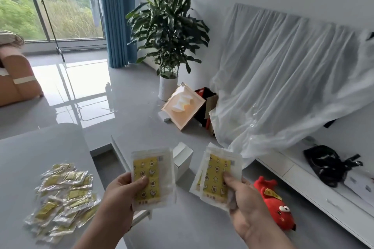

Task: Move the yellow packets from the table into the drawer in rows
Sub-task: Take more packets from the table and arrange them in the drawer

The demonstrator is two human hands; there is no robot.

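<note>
My left hand (121, 192) holds one yellow packet (155, 176) upright in clear wrapping, thumb across its front. My right hand (242, 202) grips a small stack of yellow packets (218, 172), held up beside the first. A loose pile of several yellow packets (62, 198) lies on the grey table (30, 157) at the lower left. The open drawer (119, 155) juts from the table's right side, mostly hidden behind the left-hand packet; its inside cannot be seen.
A small white box (183, 157) stands on the floor past the drawer. A red plush toy (277, 206) lies on the floor at right, before a low white cabinet (323, 192). A potted plant (166, 32), a framed picture (183, 105) and a plastic-covered screen (283, 79) stand farther back.
</note>
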